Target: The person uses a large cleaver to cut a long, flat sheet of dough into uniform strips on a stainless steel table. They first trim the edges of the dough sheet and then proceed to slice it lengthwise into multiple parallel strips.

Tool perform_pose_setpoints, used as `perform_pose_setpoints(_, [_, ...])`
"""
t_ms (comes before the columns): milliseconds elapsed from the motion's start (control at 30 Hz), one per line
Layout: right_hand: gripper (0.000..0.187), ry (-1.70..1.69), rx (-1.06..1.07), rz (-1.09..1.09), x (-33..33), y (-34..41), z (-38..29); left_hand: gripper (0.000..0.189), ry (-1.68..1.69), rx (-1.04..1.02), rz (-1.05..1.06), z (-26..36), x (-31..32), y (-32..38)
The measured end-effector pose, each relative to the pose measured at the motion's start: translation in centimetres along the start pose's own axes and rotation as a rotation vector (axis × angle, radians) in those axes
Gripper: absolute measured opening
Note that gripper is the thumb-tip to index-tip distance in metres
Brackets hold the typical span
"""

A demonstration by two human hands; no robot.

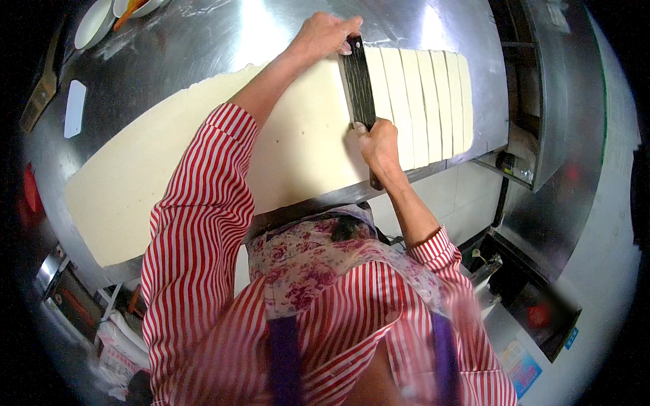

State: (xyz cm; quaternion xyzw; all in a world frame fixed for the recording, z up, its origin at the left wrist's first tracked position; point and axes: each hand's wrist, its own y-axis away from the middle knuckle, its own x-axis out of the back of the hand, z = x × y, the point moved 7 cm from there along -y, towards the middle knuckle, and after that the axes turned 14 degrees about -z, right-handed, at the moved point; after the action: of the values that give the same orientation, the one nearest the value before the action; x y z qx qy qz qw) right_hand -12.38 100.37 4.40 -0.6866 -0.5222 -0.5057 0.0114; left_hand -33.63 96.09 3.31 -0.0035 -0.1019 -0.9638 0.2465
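A long sheet of pale dough point(203, 147) lies across the steel worktop, and its right part is cut into several side-by-side strips point(416, 106). Across the dough, just left of the strips, stands a knife with a wide dark blade point(359, 81). My right hand point(380, 143) grips it at the near end, where the brown handle shows below the palm. At the blade's far end, my left hand point(330, 33) pinches the tip between thumb and fingers. The dough left of the blade is one uncut piece with a few small dark specks.
A white plastic dough scraper point(75, 109) lies on the worktop point(152, 66) at the left. Behind it are a white bowl point(95, 24) and another bowl with an orange utensil point(129, 12). A wooden-looking brush point(39, 99) rests at the left edge. Metal shelving point(551, 101) stands to the right.
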Motion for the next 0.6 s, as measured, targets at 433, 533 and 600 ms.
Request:
perform_pose_setpoints(433, [0.024,0.038,-0.033,-0.012,0.2,-0.4,-1.2,0.047,0.053,0.062,-0.073,0.1,0.8,-1.3])
perform_pose_setpoints(533, [0.022,0.063,-0.054,-0.019,0.1,-0.8,-1.0,0.040,-0.252,0.051,-0.066,1.5,0.7,-0.8])
perform_pose_setpoints(600, [0.021,0.074,-0.073,-0.040,0.0,-0.9,-0.9,0.037,-0.339,-0.006,-0.048,1.5,0.6,-0.9])
